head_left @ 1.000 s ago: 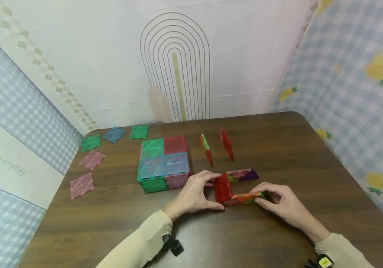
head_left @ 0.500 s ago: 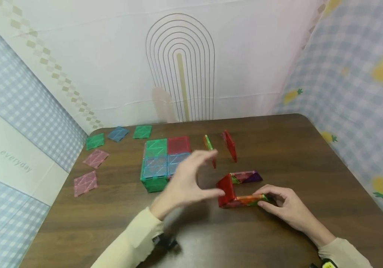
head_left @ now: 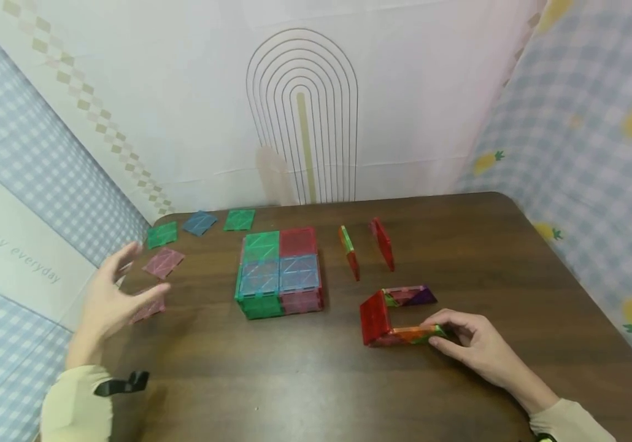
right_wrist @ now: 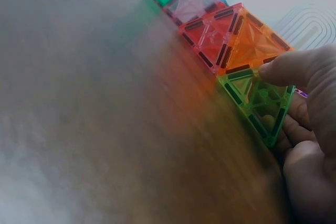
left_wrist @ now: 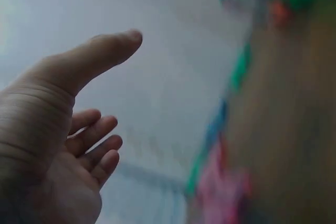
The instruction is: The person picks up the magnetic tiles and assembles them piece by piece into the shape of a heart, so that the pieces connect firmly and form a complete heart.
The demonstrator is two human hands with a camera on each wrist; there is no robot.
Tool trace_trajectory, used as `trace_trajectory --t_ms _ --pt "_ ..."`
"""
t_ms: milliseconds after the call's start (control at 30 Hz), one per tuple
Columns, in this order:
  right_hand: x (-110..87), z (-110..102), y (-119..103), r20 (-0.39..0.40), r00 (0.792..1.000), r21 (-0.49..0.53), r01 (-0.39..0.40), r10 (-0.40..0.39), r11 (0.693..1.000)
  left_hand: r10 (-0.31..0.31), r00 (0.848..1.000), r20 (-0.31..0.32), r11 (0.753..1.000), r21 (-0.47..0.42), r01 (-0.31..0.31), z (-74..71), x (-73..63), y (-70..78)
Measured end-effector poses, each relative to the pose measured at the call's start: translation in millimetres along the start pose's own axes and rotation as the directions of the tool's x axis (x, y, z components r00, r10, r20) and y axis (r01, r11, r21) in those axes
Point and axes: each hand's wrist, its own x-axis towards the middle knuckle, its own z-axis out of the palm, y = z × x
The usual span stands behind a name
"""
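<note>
My left hand [head_left: 108,301] is in the air at the left, fingers spread and holding nothing. In the head view it partly covers a pink square magnetic tile [head_left: 153,307]; another pink tile [head_left: 164,263] lies just beyond. My right hand [head_left: 476,347] pinches the green triangular magnetic tile [right_wrist: 257,98] between thumb and fingers. That triangle ends an upright strip with an orange tile [right_wrist: 252,48] and a red triangular tile [right_wrist: 212,35]. The strip meets a standing red square tile [head_left: 375,319], and a second strip with a purple triangle [head_left: 423,298] runs behind.
A low box of green, red, blue and pink tiles [head_left: 278,282] stands mid-table. Behind it to the right, a green-and-red strip [head_left: 349,252] and a red tile [head_left: 383,244] stand on edge. Green tiles [head_left: 239,220] and a blue tile [head_left: 200,223] lie at the back left.
My left hand has let go of the red square tile and swung far left to the pink tiles. My right hand keeps its pinch on the strip; the view has shifted slightly.
</note>
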Motion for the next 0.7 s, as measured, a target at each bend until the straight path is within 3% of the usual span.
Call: trace_trajectory --t_ms 100,267,400,600,700 --pt "0.0 -1 1 0.002 1.0 0.01 0.0 0.0 1.0 -0.109 0.989 0.099 0.994 0.03 0.106 -11.3 -11.3 -44.9" --pt "-1.2 -5 2 -0.001 1.0 0.014 0.0 0.0 1.0 -0.143 0.962 0.232 0.985 0.124 0.116 -12.7 -18.7 -81.6" --pt "-1.9 -9 3 0.009 1.0 0.031 -0.001 0.001 1.0 -0.145 0.953 0.265 0.977 0.19 0.096 -13.5 -21.9 -93.6" --pt "-2.6 -14 4 0.018 0.999 0.034 0.03 -0.031 0.999 -0.112 0.962 0.248 0.984 0.163 0.072 -13.8 -25.9 -99.8" --pt "-1.6 -14 6 0.021 0.998 0.02 0.055 -0.055 0.998 -0.124 0.968 0.216 0.982 0.165 0.089 -12.3 -31.0 -100.7"
